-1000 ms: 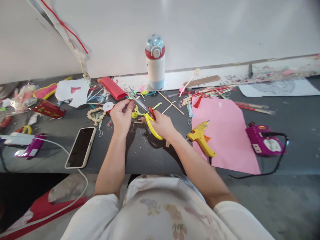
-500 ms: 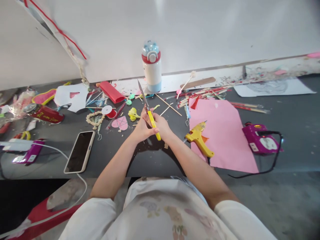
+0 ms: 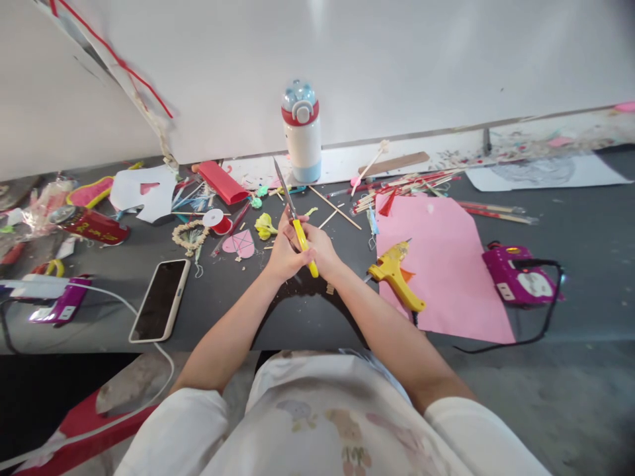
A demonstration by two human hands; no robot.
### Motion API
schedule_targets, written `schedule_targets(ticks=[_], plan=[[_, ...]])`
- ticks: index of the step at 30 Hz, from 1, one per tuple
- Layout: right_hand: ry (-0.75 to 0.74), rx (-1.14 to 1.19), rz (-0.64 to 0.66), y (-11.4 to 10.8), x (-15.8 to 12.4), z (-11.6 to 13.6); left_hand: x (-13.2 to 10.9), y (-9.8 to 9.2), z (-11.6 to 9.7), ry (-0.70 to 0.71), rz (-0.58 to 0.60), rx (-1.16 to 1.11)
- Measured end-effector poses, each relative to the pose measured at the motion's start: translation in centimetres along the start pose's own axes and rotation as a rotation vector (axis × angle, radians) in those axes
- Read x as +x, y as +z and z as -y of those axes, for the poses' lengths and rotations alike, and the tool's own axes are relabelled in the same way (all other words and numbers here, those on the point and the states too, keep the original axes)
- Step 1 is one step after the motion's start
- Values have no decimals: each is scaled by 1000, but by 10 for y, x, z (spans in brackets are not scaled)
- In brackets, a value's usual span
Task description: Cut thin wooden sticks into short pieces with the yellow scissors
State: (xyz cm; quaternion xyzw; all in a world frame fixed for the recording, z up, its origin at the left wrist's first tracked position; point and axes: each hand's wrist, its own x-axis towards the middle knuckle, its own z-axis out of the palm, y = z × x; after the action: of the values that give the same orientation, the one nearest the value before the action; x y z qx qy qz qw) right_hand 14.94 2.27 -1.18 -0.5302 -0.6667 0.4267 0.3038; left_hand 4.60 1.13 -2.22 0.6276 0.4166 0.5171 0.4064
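In front of me, both hands meet over the grey table (image 3: pixel 302 324). My left hand (image 3: pixel 284 256) is closed around yellow-handled scissors (image 3: pixel 302 239), its thumb lying across the handle. My right hand (image 3: pixel 322 250) grips the same scissors from the other side, its fingers partly hidden. The narrow metal blades look closed and point away from me, toward a white bottle (image 3: pixel 303 142). Just left of the hands lie a crumpled yellow piece (image 3: pixel 265 226) and a pink paper heart (image 3: pixel 239 244) with drawn lines.
A yellow glue gun (image 3: pixel 394 271) rests on pink paper (image 3: pixel 446 264) at right, beside a purple power block (image 3: pixel 518 276). Leftward are a phone (image 3: pixel 159 301), a red thread spool (image 3: pixel 218 221) and a red can (image 3: pixel 92 225). Thin sticks (image 3: pixel 407 188) lie behind the paper.
The hands and scissors keep almost the same pose. The whole view has shifted very slightly; nothing is taken up or let go.
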Motion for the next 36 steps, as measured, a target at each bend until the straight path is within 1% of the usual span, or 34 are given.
schedule_targets(ticks=[3, 5, 8, 17, 21, 26, 36], plan=[[15, -4, 16, 4, 5, -6, -2, 5, 9, -109, -71, -76], [29, -22, 25, 5, 7, -10, -3, 6, 13, -159, -96, -130], [35, -55, 22, 3, 9, -10, -4, 6, 14, -164, -90, -180], [59, -105, 44, -2, 3, 1, -6, 2, -1, -244, -42, -197], [68, -59, 47, -2, 3, 1, -6, 2, -4, -257, -44, -213], [54, -60, 66, -1, 2, -2, -6, 1, -4, -278, -44, -229], [65, -3, 56, 4, 3, -8, -6, 1, -6, -291, -47, -234]])
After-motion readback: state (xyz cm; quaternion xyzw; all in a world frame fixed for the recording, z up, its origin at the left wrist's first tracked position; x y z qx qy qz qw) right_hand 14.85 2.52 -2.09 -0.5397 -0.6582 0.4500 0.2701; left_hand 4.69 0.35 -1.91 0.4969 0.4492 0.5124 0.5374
